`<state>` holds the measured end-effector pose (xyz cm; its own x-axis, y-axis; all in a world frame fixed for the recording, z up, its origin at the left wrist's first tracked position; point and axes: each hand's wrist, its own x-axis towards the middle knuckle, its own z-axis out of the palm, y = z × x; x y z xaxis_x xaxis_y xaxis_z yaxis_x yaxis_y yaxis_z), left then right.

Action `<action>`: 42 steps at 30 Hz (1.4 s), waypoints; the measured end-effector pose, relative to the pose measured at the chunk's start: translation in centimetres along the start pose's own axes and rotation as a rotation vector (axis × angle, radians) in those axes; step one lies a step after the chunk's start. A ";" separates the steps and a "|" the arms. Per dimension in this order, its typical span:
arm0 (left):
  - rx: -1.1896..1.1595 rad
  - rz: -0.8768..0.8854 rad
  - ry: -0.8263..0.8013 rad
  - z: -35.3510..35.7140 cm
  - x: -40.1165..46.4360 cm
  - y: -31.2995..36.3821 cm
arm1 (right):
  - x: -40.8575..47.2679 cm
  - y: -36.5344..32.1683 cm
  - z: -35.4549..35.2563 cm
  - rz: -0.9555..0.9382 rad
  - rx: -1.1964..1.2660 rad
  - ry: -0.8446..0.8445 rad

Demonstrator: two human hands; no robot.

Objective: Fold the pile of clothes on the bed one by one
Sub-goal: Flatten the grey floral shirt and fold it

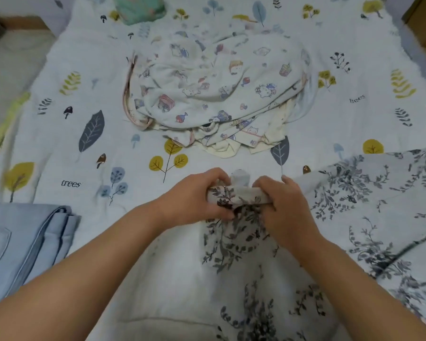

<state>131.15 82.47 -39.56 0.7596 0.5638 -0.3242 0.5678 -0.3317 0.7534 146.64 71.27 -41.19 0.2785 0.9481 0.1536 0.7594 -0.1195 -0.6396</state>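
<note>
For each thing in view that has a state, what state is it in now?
Floral garment: bunched at its edge, gripped by both hands.
Left hand: grips the garment.
Right hand: grips the garment.
Pile: unfolded, heaped.
Blue cloth: folded, lying flat.

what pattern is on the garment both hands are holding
White garment with a dark grey leafy floral print, seen best in the head view.

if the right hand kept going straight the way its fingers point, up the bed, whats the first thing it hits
Probably bare bedsheet first, then the near edge of the clothes pile; the right hand grips the floral garment. Depth is unclear.
</note>
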 end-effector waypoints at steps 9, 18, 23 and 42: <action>0.180 -0.167 -0.144 -2.9 0.0 -2.4 | 3.2 -2.4 -9.9 0.160 0.233 0.094; 0.202 -0.340 -0.075 -16.3 -2.1 -0.9 | 8.6 0.0 -5.4 0.307 -0.009 -0.052; 0.603 -0.460 0.330 -14.5 0.5 -8.6 | 9.8 2.0 1.8 0.361 -0.429 -0.075; -0.070 -0.505 0.476 -6.2 -7.1 -14.6 | -7.0 -1.9 14.0 -0.136 -0.529 -0.527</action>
<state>115.54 88.03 -44.71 0.1768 0.9117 -0.3708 0.7809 0.0994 0.6167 134.97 68.97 -51.57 -0.0547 0.9640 -0.2600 0.9847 0.0090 -0.1738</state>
